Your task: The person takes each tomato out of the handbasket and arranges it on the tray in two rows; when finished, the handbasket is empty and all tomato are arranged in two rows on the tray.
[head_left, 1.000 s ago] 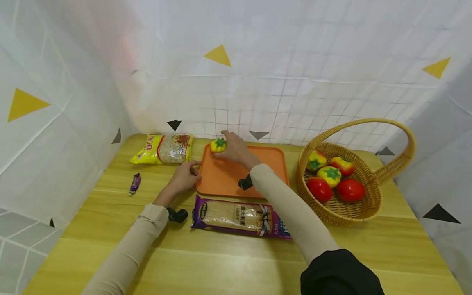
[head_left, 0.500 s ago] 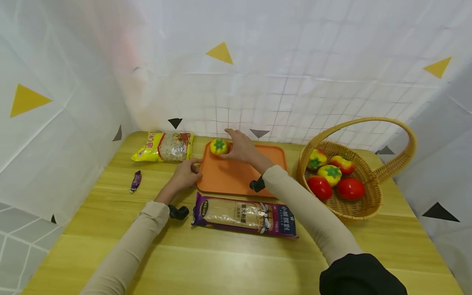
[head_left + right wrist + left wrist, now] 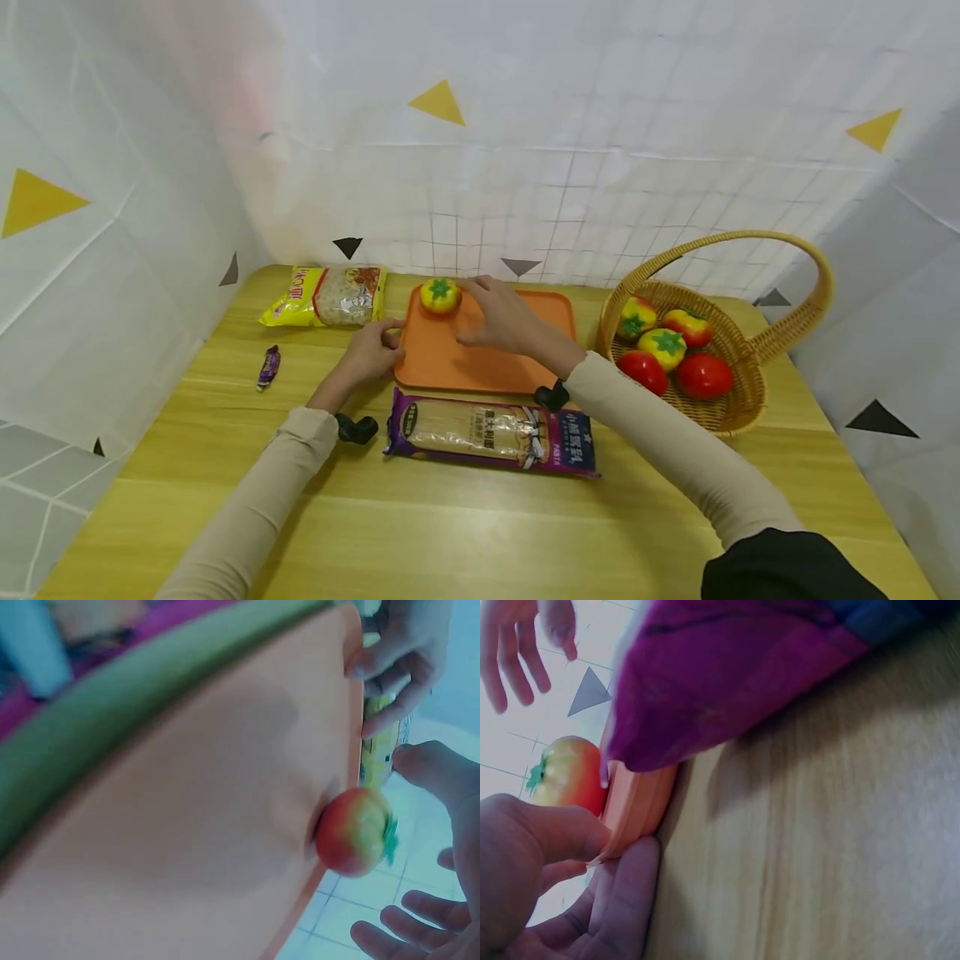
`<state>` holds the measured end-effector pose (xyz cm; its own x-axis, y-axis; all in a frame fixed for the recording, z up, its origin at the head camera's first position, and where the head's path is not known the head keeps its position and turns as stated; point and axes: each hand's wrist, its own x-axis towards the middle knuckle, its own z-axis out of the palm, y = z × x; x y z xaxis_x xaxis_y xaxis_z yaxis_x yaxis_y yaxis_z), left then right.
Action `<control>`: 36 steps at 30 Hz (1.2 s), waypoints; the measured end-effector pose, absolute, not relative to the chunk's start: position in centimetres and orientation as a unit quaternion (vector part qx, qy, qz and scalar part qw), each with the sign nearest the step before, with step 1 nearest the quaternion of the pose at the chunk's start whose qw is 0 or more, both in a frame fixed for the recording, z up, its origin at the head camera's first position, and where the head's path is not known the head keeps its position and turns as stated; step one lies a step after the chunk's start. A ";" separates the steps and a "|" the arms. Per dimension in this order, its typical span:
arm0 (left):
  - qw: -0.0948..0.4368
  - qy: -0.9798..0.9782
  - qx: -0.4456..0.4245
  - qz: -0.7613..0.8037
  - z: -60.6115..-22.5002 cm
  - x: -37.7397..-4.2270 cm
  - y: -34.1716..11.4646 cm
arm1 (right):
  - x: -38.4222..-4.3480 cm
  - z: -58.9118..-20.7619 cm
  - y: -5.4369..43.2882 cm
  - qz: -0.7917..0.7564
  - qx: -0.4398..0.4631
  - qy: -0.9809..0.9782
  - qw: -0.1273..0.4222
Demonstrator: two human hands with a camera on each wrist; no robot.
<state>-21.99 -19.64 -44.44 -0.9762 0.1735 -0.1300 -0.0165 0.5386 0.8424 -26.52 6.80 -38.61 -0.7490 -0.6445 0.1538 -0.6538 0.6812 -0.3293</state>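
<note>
A yellow-and-red tomato (image 3: pixel 440 296) with a green leafy top sits in the far left corner of an orange tray (image 3: pixel 465 367). My left hand (image 3: pixel 372 350) pinches the tray's left rim; in the left wrist view the thumb is on the rim and the other fingers lie along its outer side. Over the tray, just right of the tomato, hovers my right hand (image 3: pixel 510 321). Its fingers (image 3: pixel 420 930) are spread and hold nothing, apart from the tomato in the right wrist view.
Nearest the tray's front edge lies a purple pasta packet (image 3: pixel 468 433). At right stands a wicker basket (image 3: pixel 738 417) holding several red and yellow fruits. A yellow bag (image 3: pixel 341 296) lies at the back left, with a small purple-wrapped candy (image 3: pixel 268 367) in front of it.
My right hand has let go of the tomato and drawn back to the right, leaving it in the tray's corner. The left hand stays at the tray's left rim.
</note>
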 end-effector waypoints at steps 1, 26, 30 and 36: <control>0.098 0.871 0.045 0.479 -44.4 -22.0 -19.7 | -26.1 -38.5 7.1 0.185 0.359 -0.915 0.012; 0.095 0.873 0.051 0.476 -44.4 -22.4 -19.8 | -16.7 -34.7 14.2 0.250 0.395 -0.874 0.131; 0.098 0.874 0.051 0.474 -44.5 -22.5 -19.6 | -15.0 -34.3 16.3 0.245 0.388 -0.873 0.165; 0.095 0.873 0.044 0.476 -44.8 -22.2 -19.8 | -13.2 -33.8 19.5 0.253 0.361 -0.876 0.195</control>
